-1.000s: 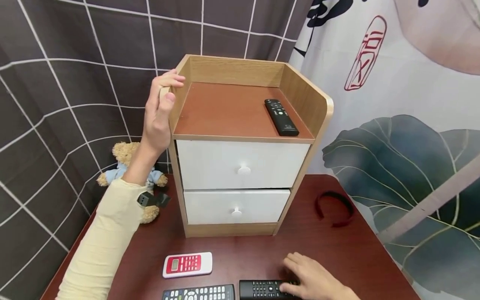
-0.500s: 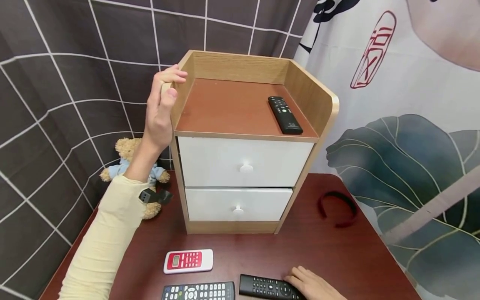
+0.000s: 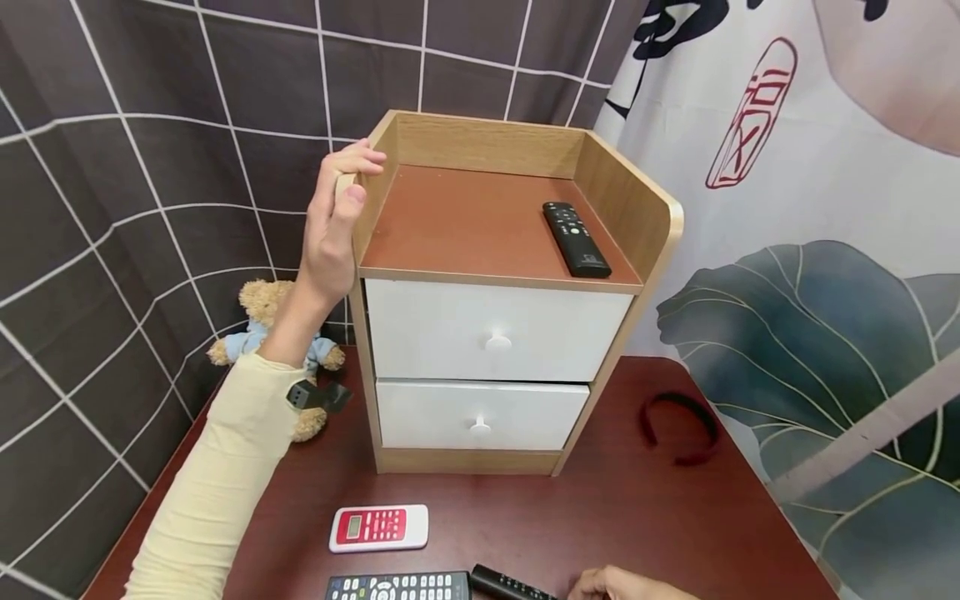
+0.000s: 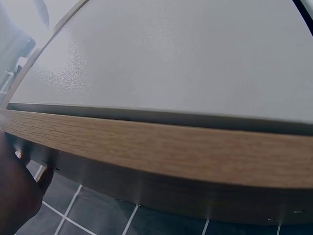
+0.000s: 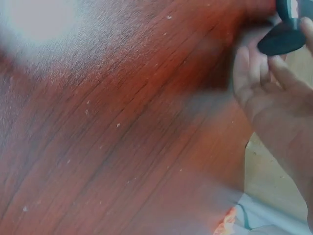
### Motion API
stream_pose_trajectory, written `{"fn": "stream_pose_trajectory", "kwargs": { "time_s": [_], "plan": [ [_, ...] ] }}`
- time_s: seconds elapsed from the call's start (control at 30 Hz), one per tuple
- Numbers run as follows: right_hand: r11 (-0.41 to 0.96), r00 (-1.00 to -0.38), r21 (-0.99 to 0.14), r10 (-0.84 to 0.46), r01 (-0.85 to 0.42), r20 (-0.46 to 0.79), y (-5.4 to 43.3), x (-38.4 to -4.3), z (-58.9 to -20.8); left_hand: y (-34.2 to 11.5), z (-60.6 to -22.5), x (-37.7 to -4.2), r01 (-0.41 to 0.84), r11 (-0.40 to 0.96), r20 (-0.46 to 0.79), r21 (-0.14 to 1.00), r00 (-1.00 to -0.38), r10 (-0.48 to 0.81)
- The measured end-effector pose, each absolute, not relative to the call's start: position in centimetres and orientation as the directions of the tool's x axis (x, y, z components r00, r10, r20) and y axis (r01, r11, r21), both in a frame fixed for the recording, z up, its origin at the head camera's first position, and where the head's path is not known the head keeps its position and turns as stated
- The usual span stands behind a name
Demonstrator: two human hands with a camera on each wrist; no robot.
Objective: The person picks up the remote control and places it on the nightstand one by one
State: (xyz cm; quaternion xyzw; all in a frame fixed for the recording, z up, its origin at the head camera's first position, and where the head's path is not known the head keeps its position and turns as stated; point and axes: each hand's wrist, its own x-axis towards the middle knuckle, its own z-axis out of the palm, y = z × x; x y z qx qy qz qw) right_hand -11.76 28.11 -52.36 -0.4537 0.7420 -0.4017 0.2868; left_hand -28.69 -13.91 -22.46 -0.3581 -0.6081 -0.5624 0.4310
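My left hand (image 3: pixel 330 233) grips the top of the left side panel of a small wooden cabinet (image 3: pixel 487 146), thumb on the near side and fingers over the edge. In the left wrist view, part of that hand (image 4: pixel 19 196) shows beside the panel's edge (image 4: pixel 156 147). At the bottom of the head view, my right hand (image 3: pixel 622 585) holds one end of a slim black remote control (image 3: pixel 506 583), partly cut off by the frame. The right wrist view shows curled fingers around the dark remote's end (image 5: pixel 282 41), somewhat blurred.
A black remote (image 3: pixel 576 240) lies on the cabinet top, above two white drawers (image 3: pixel 495 312). A grey-buttoned remote (image 3: pixel 397 587) and a red-and-white calculator-like remote (image 3: pixel 378 527) lie on the table (image 3: pixel 637 508). A teddy bear (image 3: pixel 262 302) sits left; a dark red headband (image 3: pixel 681 429) lies right.
The right hand has moved down toward the near edge. The black remote has turned at an angle and its right end has shifted nearer. The left hand keeps its grip on the panel.
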Motion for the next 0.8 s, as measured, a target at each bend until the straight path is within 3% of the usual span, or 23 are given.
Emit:
{"fn": "stream_pose_trajectory", "kwargs": {
  "time_s": [0.07, 0.17, 0.27, 0.33, 0.53, 0.8],
  "plan": [
    [0.307, -0.416, -0.921, -0.89, -0.239, -0.188, 28.2, -11.5, -51.7, -13.9, -22.5, -28.7, 0.92, 0.112, 0.927, 0.376, -0.373, -0.048],
    [0.364, -0.411, -0.927, -0.835, 0.088, -0.366, 28.2, -11.1, -50.3, -13.9, -22.5, -28.7, 0.921, 0.115, 0.928, 0.373, -0.37, -0.046],
    [0.308, -0.403, -0.912, -0.824, 0.272, -0.398, 27.8, -10.9, -48.5, -14.0, -22.5, -28.7, 0.925, 0.113, 0.932, 0.364, -0.361, -0.045],
    [0.239, -0.39, -0.927, -0.854, 0.29, -0.343, 27.4, -11.2, -47.6, -14.0, -22.4, -28.8, 0.928, 0.109, 0.934, 0.357, -0.355, -0.044],
    [0.135, -0.398, -0.976, -0.897, 0.173, -0.195, 25.4, -12.1, -44.0, -14.2, -22.2, -28.7, 0.93, 0.103, 0.936, 0.352, -0.349, -0.048],
    [-0.025, -0.372, -0.973, -0.926, 0.228, -0.064, 23.1, -13.2, -36.5, -14.0, -22.5, -28.7, 0.932, 0.09, 0.936, 0.352, -0.35, -0.039]
  ]
}}
